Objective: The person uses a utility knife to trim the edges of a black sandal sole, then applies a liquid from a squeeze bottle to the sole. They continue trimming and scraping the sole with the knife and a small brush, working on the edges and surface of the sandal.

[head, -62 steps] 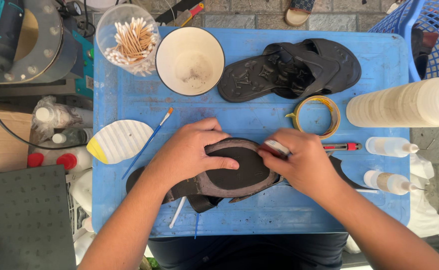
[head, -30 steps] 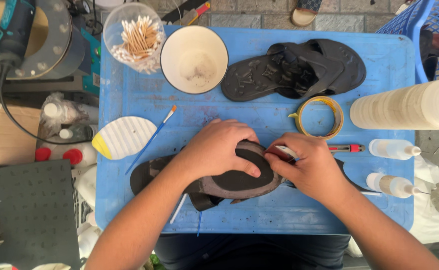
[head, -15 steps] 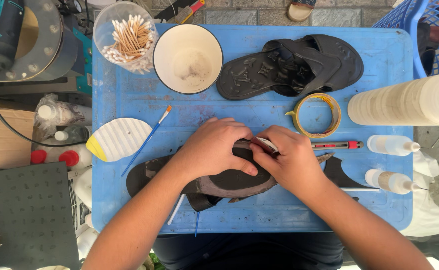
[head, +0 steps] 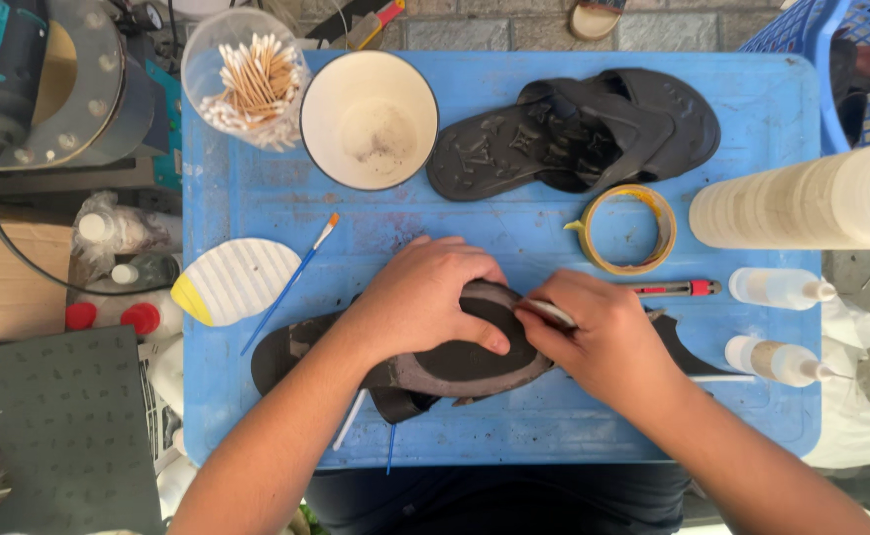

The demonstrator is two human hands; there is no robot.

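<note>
A black sandal sole (head: 475,362) lies near the front edge of the blue table (head: 257,208), underside up, with a grey rim around it. My left hand (head: 425,297) presses down on the sole's left and top part, fingers curled over its edge. Against the sole's right end rests my right hand (head: 603,332), pinching a small pale tool (head: 549,312) at the rim. Dark strap pieces (head: 286,352) stick out from under both hands.
A second black sandal (head: 574,129) lies at the back. Nearby are a tape roll (head: 623,230), a white bowl (head: 369,119), a jar of cotton swabs (head: 247,84), a paintbrush (head: 291,282), a white-and-yellow pad (head: 237,282), a red cutter (head: 678,289), two squeeze bottles (head: 777,287), and a blue basket (head: 866,59).
Both hands stay on the sole. My right hand has worked the small tool slightly along the sole's upper right rim, and my left hand has shifted its fingers over the top edge.
</note>
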